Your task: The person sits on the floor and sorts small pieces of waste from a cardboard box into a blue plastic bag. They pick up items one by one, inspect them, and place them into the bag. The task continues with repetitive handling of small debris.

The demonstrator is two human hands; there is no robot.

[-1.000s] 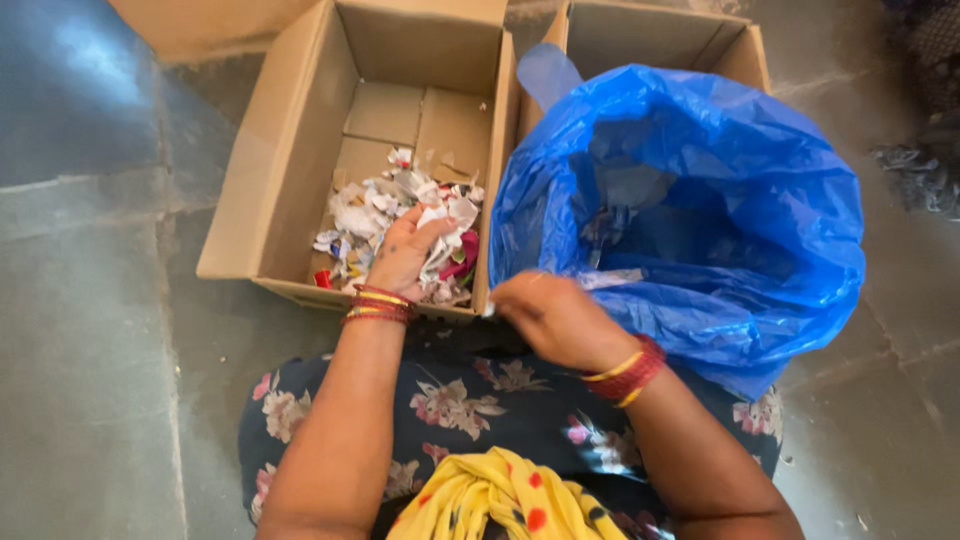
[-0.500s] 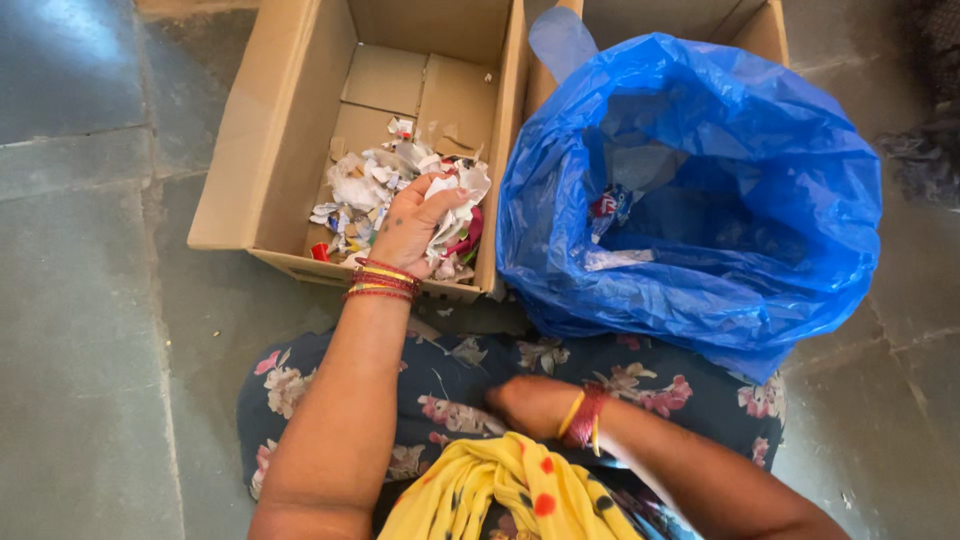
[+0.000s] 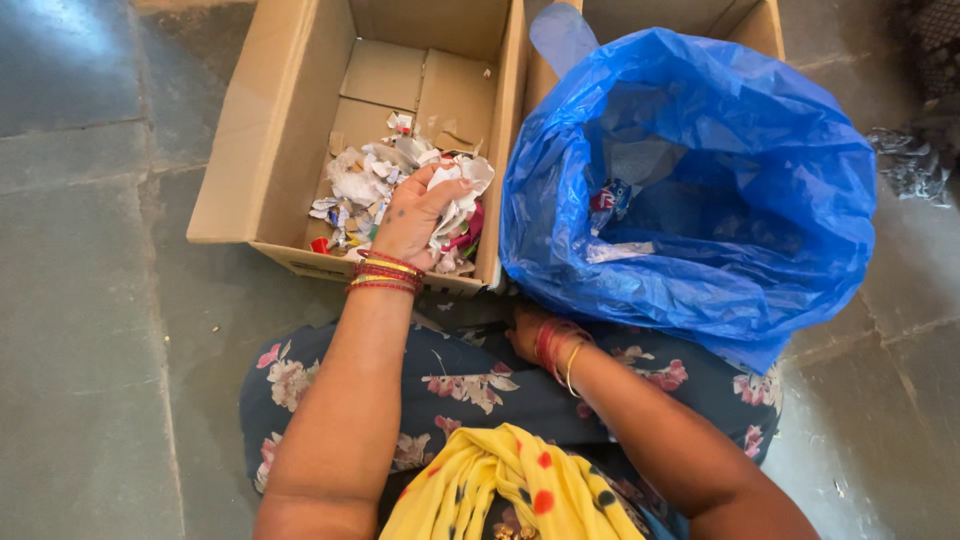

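My left hand [image 3: 410,220] reaches into an open cardboard box [image 3: 250,150] and curls around white paper scraps at the near right of a heap of torn paper and wrapper scraps [image 3: 360,185]. My right hand [image 3: 522,332] lies low on my lap at the bottom edge of a large open blue plastic bag [image 3: 740,280]. Only its back and the bangled wrist show, and its fingers are hidden. A few scraps lie inside the bag.
A second cardboard box [image 3: 750,20] stands behind the blue bag. A dark shredded pile [image 3: 915,165] lies on the stone floor at the right edge. My floral-clothed lap and a yellow scarf [image 3: 500,490] fill the bottom of the view.
My right hand left the bag's rim, dropped to my lap, then moved up to the bag's bottom edge. My left hand stayed in the box and closed on white scraps.
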